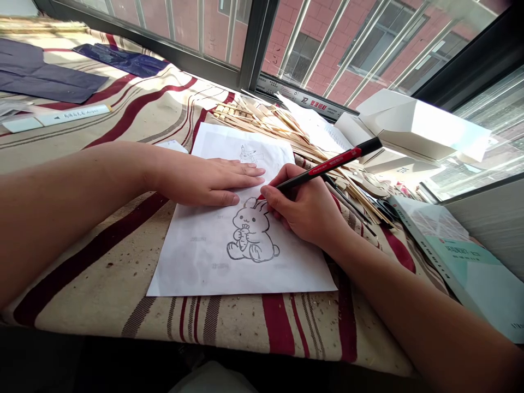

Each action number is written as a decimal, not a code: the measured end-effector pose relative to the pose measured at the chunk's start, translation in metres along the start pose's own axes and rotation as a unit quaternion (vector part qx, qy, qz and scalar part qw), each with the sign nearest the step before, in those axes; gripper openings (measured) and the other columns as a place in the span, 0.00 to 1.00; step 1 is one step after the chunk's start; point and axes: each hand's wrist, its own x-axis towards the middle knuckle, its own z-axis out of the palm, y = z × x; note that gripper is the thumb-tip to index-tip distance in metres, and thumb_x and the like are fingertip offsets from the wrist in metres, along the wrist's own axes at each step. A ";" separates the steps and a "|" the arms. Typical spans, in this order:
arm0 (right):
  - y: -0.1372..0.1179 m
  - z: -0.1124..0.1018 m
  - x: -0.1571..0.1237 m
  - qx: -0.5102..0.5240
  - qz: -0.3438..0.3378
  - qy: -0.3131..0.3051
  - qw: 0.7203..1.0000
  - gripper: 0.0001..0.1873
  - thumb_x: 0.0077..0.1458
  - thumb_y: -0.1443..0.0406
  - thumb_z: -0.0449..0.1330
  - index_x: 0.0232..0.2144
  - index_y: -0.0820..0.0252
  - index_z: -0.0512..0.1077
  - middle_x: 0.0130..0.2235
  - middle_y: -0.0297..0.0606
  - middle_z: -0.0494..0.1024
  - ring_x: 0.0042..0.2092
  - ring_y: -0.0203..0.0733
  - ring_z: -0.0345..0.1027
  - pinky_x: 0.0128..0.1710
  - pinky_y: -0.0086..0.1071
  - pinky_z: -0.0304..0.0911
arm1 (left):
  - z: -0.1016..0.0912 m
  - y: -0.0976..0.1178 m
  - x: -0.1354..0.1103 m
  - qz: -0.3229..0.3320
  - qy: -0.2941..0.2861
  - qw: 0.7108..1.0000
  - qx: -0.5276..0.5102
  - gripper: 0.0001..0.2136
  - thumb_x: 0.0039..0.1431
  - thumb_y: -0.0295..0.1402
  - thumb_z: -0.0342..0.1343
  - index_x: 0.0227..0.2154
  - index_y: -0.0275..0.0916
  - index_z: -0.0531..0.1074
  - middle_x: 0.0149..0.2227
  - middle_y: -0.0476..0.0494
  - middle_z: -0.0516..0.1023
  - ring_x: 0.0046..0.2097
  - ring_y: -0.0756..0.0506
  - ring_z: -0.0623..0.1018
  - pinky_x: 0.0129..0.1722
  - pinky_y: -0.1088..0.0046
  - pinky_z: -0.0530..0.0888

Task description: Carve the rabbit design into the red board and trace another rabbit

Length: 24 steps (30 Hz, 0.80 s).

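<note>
A white sheet of paper (196, 256) lies on a striped cloth in front of me. On its lower half is a black outline drawing of a rabbit (254, 234) hugging a carrot; a smaller outlined figure (246, 155) shows near the top, partly covered by my fingers. My left hand (208, 180) rests flat on the sheet, fingers stretched out. Pinched in my right hand (307, 204) is a black and red marker (327, 165), slanting up to the right. Its tip is at the rabbit's ears, mostly hidden behind my thumb and fingers.
Behind the paper lie many thin wooden sticks (274, 123) and an open white box (426, 123). A book (458, 251) is at the right, with black-handled scissors (387, 210) beside it. Dark blue sheets (45, 71) and a white packet (61, 117) lie left. A window runs along the back.
</note>
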 end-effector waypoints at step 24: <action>-0.007 0.003 0.000 0.099 0.017 -0.029 0.995 0.20 0.56 0.56 0.80 0.30 0.54 0.72 0.25 0.27 0.79 0.25 0.35 0.67 0.29 0.35 0.65 | 0.000 0.000 -0.002 0.004 0.003 1.000 -0.002 0.38 0.76 0.51 0.40 0.83 0.40 0.51 0.85 0.46 0.42 0.85 0.37 0.46 0.82 0.58 0.43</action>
